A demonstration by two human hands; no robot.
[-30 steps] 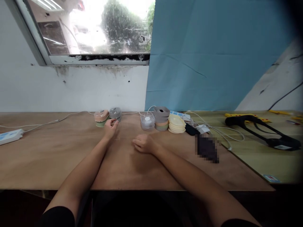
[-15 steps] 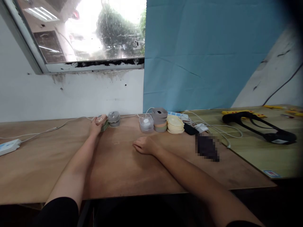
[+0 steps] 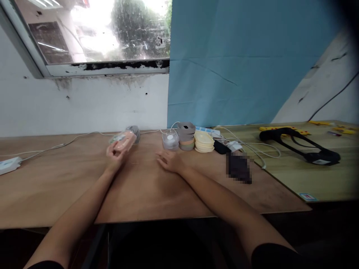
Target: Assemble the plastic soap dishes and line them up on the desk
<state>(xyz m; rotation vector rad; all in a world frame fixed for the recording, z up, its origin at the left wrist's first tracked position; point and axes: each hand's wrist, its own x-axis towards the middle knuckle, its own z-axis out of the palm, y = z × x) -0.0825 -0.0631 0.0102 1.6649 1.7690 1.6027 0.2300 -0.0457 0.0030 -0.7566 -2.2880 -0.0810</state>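
Note:
My left hand (image 3: 115, 155) is lifted a little above the brown table (image 3: 70, 186), its fingers closed round a small pink and green round case (image 3: 123, 141) held tilted. A grey round case (image 3: 134, 131) sits on the table just behind it. My right hand (image 3: 169, 161) lies flat on the table with its fingers spread, holding nothing. Just beyond it stand a clear round case (image 3: 169, 141), a stack of grey and coloured cases (image 3: 186, 135) and a pile of cream discs (image 3: 203, 141).
White cables (image 3: 246, 146) and a small white charger lie right of the discs, next to a black object. A white power strip (image 3: 9, 164) sits at the far left. A black and yellow tool (image 3: 297, 144) rests on the lighter table at right. A wall and window stand behind.
My left hand reached the pink and green case at the back, closed on it and lifted it off the table toward me. My right hand stayed put, its fingers now spread.

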